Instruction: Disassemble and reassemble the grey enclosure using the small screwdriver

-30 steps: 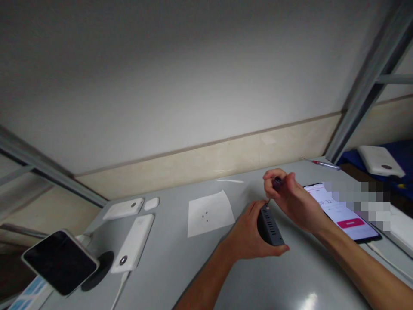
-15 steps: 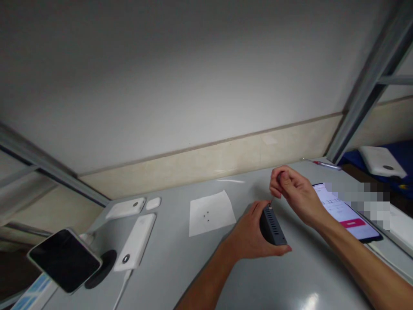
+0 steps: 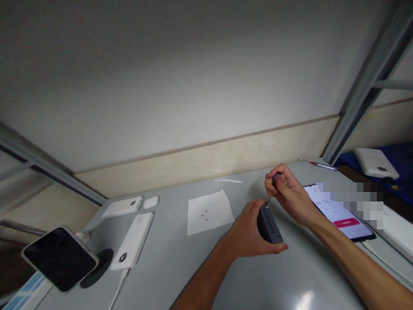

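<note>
A dark grey box with vent slots (image 3: 271, 224) stands on its edge on the grey table, gripped by my left hand (image 3: 250, 230) with the fingers at its far end and the thumb at its near end. Above the far end, my right hand (image 3: 287, 189) is closed around the dark handle of a screwdriver (image 3: 276, 177). The thin shaft slants down to the box's far corner, where a small metallic spot shows. Left of my hands lies a white paper (image 3: 211, 213) with several tiny dark pieces on it, too small to make out clearly.
A lit phone (image 3: 343, 215) lies right of my right forearm, beside a long white object. A pen-like tool (image 3: 322, 165) rests at the back right. On the left are white power banks (image 3: 134, 241), a small white case (image 3: 151, 202) and a dark screen on a stand (image 3: 61, 258).
The view has shifted slightly. My right hand has tipped the screwdriver handle a little, and more of its handle shows. My left hand keeps hold of the box.
</note>
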`<control>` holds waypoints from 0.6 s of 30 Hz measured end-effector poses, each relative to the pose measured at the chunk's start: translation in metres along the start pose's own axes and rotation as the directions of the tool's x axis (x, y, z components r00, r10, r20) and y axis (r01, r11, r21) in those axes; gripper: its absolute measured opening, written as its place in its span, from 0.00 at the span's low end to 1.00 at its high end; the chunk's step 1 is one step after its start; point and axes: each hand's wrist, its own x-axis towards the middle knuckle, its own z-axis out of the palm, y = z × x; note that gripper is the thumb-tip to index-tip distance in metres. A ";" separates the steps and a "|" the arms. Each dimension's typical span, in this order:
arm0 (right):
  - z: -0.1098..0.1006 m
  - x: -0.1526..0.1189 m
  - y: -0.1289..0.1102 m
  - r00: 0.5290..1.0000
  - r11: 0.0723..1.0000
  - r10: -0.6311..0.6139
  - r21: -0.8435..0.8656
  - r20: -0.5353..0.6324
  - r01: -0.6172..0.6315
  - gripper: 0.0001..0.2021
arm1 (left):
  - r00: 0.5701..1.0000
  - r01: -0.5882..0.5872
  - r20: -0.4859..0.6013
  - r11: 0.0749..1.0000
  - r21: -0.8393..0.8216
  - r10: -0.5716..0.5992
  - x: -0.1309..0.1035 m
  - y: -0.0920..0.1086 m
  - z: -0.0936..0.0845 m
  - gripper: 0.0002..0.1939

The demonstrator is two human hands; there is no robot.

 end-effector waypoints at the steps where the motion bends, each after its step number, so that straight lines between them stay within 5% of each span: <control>1: 0.002 0.000 0.000 1.000 1.000 0.006 0.008 -0.001 -0.006 0.17 | 1.000 0.002 -0.001 1.000 0.003 -0.002 0.000 0.000 0.000 0.53; 18: 0.001 -0.001 0.001 0.997 0.963 -0.073 -0.259 -0.013 0.067 0.14 | 1.000 -0.017 -0.007 0.999 0.037 0.017 0.001 -0.001 0.001 0.55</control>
